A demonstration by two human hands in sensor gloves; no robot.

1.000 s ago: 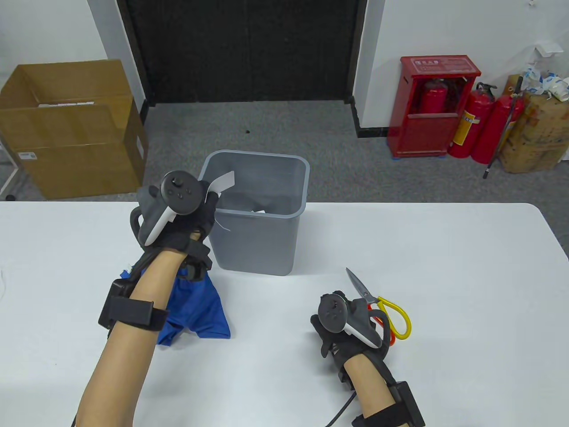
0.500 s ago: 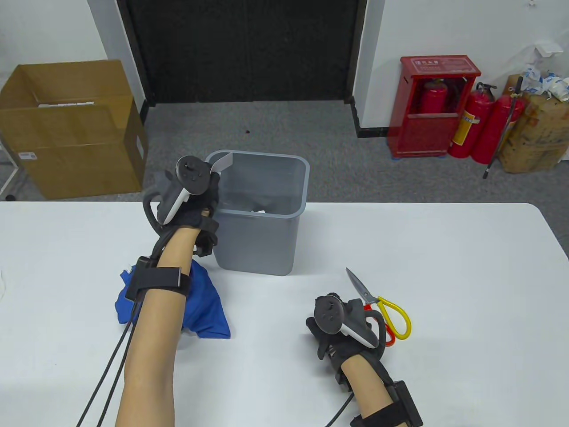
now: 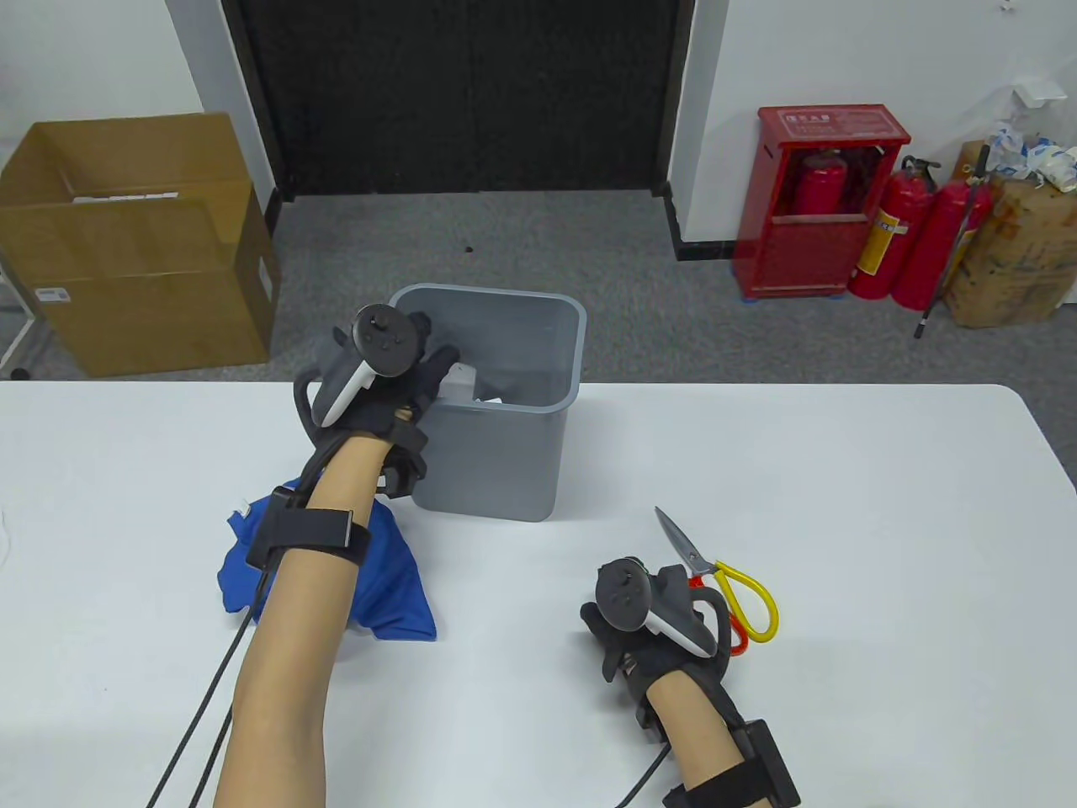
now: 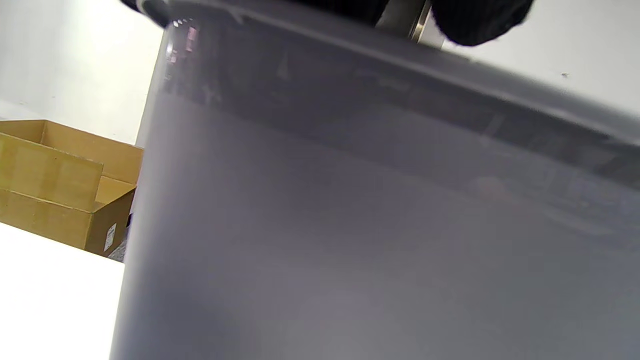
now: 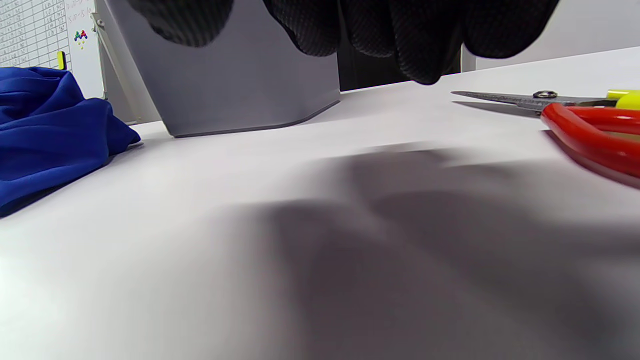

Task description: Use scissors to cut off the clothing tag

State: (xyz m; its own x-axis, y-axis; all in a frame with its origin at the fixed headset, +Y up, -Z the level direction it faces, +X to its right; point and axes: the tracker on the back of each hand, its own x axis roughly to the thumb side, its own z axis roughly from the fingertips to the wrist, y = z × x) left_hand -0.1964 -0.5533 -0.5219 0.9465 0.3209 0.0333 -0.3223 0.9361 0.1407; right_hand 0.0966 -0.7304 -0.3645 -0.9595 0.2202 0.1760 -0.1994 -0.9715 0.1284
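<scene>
Over the near-left rim of the grey bin (image 3: 496, 421), our left hand (image 3: 383, 379) reaches in, fingers past the edge; a white tag (image 3: 461, 379) shows right at the fingertips inside the bin, but we cannot tell whether the fingers are pinching it or have let it go. Left wrist view is filled by the bin's outer wall (image 4: 350, 225), with gloved fingertips (image 4: 480, 22) at the top edge and a sliver of pale card between them.

At 4 o'clock from the bin, our right hand (image 3: 648, 619) rests palm down on the white table (image 3: 883, 505), fingers loosely curled, gripping nothing that we can see. Scissors (image 3: 724, 581) lie just beside it at its 2 o'clock, blades together and pointing toward 11 o'clock, yellow and red handles toward us. Right wrist view shows the red handle (image 5: 590, 130) flat on the table, apart from the fingers (image 5: 400, 35).

Blue garment (image 3: 387, 581) lies crumpled at 7 o'clock from the bin, partly under our left forearm. Cardboard box (image 3: 135, 244) sits on the floor at 10 o'clock, fire extinguishers (image 3: 909, 236) at 2 o'clock.
</scene>
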